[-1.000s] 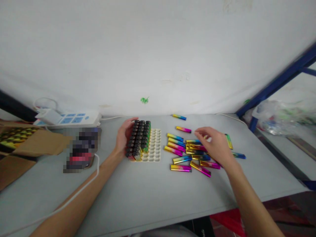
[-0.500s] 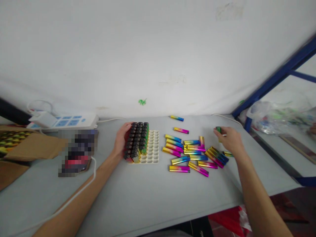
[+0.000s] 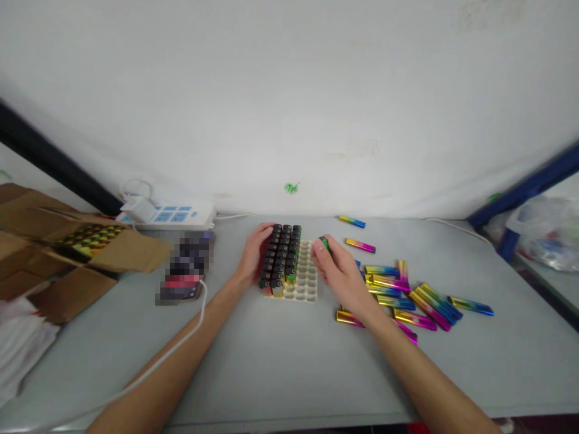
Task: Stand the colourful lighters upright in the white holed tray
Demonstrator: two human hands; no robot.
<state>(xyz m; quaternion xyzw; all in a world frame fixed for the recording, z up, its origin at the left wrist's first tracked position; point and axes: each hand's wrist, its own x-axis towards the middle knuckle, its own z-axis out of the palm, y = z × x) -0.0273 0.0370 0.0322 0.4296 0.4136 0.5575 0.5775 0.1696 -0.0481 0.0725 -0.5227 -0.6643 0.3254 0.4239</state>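
Note:
Several lighters (image 3: 283, 253) with black tops stand upright in rows in the left part of a cream tray (image 3: 311, 296). Bare round holes show along the tray's right side. My left hand (image 3: 253, 252) is curled against the left side of the standing lighters, its fingertips partly hidden behind them. Just over the tray's right edge, my right hand (image 3: 340, 270) is closed on a green lighter (image 3: 324, 243), mostly covered by the fingers. Shiny gradient metal lighter cases (image 3: 384, 281), yellow to pink or blue, lie scattered right of the tray, some beneath my right forearm.
A phone (image 3: 183, 265), blurred out, lies left of the tray, with a white cable (image 3: 202, 301) crossing my left forearm. Behind it sits a power strip (image 3: 176, 216). An open cardboard box (image 3: 140, 244) stands at far left; a plastic bag (image 3: 549, 235) is beyond the blue frame at right.
My right hand has moved left from beyond the scattered cases to the tray's right edge, carrying the green lighter. My left hand stays at the lighters. The view has turned left.

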